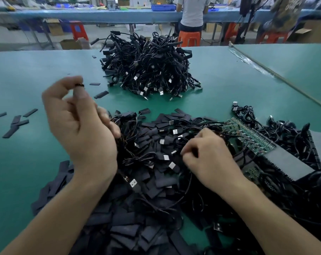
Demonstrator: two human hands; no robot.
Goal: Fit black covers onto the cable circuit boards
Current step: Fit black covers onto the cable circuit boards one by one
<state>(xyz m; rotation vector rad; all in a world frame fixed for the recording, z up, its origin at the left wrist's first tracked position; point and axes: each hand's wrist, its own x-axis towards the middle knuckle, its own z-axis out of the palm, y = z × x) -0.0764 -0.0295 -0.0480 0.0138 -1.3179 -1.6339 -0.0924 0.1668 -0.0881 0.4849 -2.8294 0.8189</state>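
Observation:
My left hand (78, 118) is raised above the green table (36, 74) and pinches a small black cover (79, 85) between thumb and forefinger. My right hand (207, 155) reaches down into a tangle of black USB cables (156, 144), its fingers curled round a cable; what exactly it grips is hidden. A heap of flat black covers (128, 223) spreads under both forearms. Green circuit boards (251, 137) with cables attached lie at the right, partly under a grey strip (292, 162).
A tall pile of finished black cables (148, 67) stands at the table's middle back. Loose covers (16, 124) lie scattered at the left. A taped seam (266, 70) runs diagonally at the right. Beyond the table, a person (192, 13) sits on an orange stool at a blue bench.

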